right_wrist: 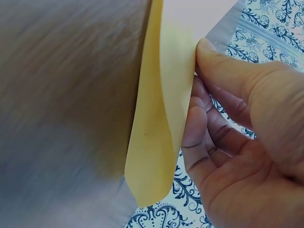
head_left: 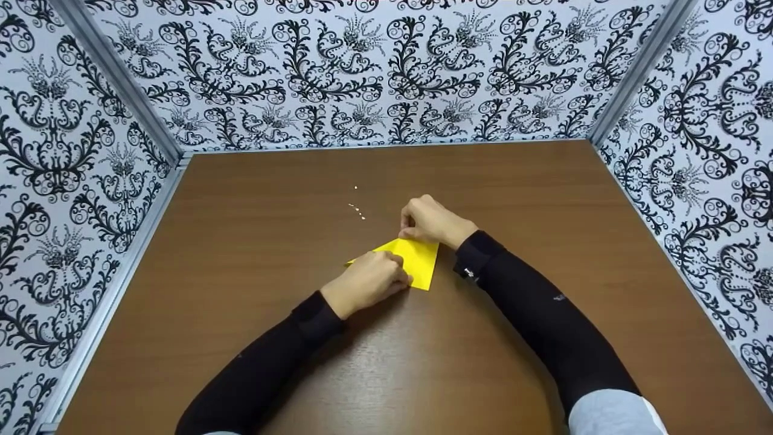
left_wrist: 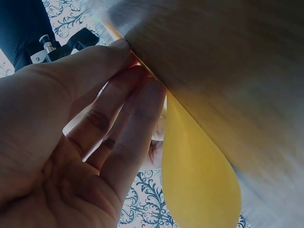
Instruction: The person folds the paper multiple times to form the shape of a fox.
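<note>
— On the desk (head_left: 253,199), near the middle?
— Yellow paper (head_left: 421,261), bowed over, long axis roughly nine-to-three o'clock.
— Nearer which hand?
— Neither. At one o'clock from the left hand (head_left: 369,278), fingers (left_wrist: 142,118) pinching its near edge; at five from the right hand (head_left: 432,219), pinching the far.
</note>
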Action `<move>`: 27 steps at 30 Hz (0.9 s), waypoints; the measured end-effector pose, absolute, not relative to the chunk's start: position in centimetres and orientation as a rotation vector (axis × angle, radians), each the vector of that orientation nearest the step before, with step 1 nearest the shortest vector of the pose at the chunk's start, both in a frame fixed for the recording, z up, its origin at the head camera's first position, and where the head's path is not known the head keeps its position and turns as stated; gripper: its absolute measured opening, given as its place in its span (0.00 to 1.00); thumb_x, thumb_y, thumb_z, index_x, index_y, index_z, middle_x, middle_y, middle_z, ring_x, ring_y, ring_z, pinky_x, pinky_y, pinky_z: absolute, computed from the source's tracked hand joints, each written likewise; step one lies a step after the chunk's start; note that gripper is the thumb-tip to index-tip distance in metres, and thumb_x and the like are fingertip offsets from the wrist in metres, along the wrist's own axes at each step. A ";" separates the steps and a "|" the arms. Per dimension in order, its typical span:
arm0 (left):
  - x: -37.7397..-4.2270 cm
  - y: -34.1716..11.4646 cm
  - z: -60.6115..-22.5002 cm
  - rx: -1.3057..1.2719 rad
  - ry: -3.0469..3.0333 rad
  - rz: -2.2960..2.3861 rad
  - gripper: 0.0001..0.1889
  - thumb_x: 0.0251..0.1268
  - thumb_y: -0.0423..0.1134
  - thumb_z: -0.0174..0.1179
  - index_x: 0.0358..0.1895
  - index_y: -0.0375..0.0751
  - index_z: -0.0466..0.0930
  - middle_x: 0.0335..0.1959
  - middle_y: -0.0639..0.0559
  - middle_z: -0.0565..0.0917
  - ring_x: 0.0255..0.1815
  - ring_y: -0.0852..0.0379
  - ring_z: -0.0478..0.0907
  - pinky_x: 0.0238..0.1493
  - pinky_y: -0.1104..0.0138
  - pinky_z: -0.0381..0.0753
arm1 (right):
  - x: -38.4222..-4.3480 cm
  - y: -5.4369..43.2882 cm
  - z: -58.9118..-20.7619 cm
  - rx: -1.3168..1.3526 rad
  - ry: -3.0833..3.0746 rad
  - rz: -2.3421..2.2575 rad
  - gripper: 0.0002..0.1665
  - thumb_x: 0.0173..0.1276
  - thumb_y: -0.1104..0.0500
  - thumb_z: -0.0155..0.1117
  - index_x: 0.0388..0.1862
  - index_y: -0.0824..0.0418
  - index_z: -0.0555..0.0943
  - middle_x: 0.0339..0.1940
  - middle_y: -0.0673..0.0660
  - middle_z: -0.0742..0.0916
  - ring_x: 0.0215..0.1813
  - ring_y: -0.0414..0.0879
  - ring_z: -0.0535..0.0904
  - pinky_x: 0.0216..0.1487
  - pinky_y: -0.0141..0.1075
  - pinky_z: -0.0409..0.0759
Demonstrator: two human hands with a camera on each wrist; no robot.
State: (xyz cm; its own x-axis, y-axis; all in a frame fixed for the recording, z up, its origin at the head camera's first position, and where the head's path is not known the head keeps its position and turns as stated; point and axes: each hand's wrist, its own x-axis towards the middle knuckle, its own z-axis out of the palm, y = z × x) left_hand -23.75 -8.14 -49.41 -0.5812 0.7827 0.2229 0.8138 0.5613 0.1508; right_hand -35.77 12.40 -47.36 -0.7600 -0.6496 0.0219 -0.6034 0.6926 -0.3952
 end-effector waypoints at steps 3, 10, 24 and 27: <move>-23.8 -8.1 -49.4 -1.375 -2.651 -0.364 0.03 0.79 0.36 0.78 0.44 0.47 1.00 0.36 0.48 0.91 0.35 0.54 0.85 0.45 0.59 0.92 | -35.9 12.7 -47.4 -1.007 2.786 -0.585 0.09 0.79 0.58 0.84 0.44 0.64 0.97 0.41 0.60 0.97 0.41 0.53 0.88 0.45 0.40 0.90; -23.8 -8.1 -49.5 -1.369 -2.639 -0.355 0.03 0.80 0.36 0.78 0.43 0.46 1.00 0.35 0.48 0.91 0.34 0.53 0.83 0.45 0.58 0.92 | -36.2 13.4 -47.7 -0.984 2.813 -0.597 0.08 0.79 0.59 0.83 0.42 0.64 0.95 0.39 0.61 0.96 0.40 0.53 0.88 0.43 0.39 0.88; -23.7 -8.0 -49.5 -1.355 -2.640 -0.352 0.03 0.79 0.36 0.79 0.43 0.46 1.00 0.35 0.48 0.91 0.33 0.53 0.83 0.44 0.57 0.92 | -37.0 15.5 -47.7 -0.933 2.863 -0.577 0.09 0.78 0.60 0.83 0.40 0.66 0.94 0.38 0.61 0.95 0.38 0.52 0.86 0.43 0.40 0.86; -23.7 -8.0 -49.6 -1.348 -2.643 -0.354 0.03 0.78 0.36 0.79 0.43 0.46 1.01 0.34 0.48 0.91 0.33 0.54 0.82 0.44 0.58 0.91 | -37.2 15.9 -47.8 -0.938 2.866 -0.580 0.10 0.79 0.61 0.82 0.38 0.66 0.93 0.37 0.61 0.94 0.37 0.52 0.85 0.42 0.40 0.84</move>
